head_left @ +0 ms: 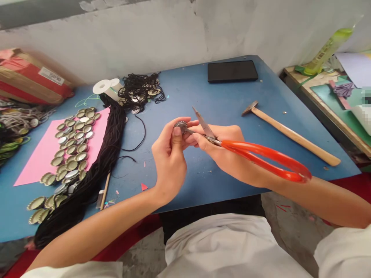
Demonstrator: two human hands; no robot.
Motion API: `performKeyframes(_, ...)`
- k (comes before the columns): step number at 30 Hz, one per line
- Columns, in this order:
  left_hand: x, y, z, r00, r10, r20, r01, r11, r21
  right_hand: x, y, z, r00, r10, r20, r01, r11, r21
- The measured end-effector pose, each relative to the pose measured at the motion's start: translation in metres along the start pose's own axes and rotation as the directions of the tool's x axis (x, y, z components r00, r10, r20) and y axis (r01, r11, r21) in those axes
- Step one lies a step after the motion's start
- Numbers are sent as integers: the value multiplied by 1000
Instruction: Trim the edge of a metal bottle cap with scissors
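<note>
Between the thumb and fingers of my left hand (pixel 171 158) is a bottle cap (pixel 181 126) with a crimped edge. My right hand (pixel 228 150) grips a pair of scissors (pixel 261 148) with orange-red handles, held near the pivot. One blade points up and away, while the other reaches to the cap and its tip is hidden there. Both hands are close together above the blue table (pixel 191 200). To the left, many more bottle caps (pixel 72 165) lie on a pink sheet (pixel 34 158), beside a long bundle of black cord (pixel 98 173).
A hammer (pixel 292 133) lies at the right and a black phone (pixel 232 71) at the back. White spools (pixel 106 89) stand near tangled black cord (pixel 139 90). A taped box (pixel 34 77) is at the far left. A side table (pixel 333 100) carries a green bottle (pixel 329 50).
</note>
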State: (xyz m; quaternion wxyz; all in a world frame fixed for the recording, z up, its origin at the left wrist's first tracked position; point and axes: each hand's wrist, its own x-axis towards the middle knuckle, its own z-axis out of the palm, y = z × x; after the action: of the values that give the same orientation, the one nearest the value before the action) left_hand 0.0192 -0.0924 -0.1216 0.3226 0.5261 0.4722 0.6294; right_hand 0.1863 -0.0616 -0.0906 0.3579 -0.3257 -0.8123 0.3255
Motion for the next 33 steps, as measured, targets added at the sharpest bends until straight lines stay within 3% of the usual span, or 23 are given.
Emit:
performKeyframes(4, -5, 4, 1, 999, 24, -24, -25, 999, -29, -7, -7, 5, 993, 116, -27, -108, 971, 215)
performKeyframes(8, -8, 4, 2, 1000, 5, -20, -6, 1000, -13, -11, -9, 5, 992, 114, -62, -94, 962, 257)
performKeyframes(11, -2, 2, 2, 1000, 26, -4, -26, 999, -26, -3, -7, -2, 998, 41, -48, -33, 989, 145)
performKeyframes(16, 28, -5, -3, 990, 138, 34, -139, 990, 22, 26, 8, -7, 990, -134, -39, 122, 967, -222)
performKeyframes(23, 57, -18, -21, 969, 201, 144, -228, 951, 207, 34, 45, 5, 969, -219, -117, 167, 923, -348)
performKeyframes(26, 60, -20, -28, 953, 233, 196, -288, 897, 336, 33, 62, 7, 949, -309, -61, 246, 849, -468)
performKeyframes(29, 61, -18, -32, 946, 217, 239, -309, 824, 475, 33, 72, 6, 911, -411, 27, 341, 716, -609)
performKeyframes(33, 62, -15, -35, 941, 166, 293, -299, 815, 497, 32, 72, 2, 869, -485, 98, 403, 578, -710)
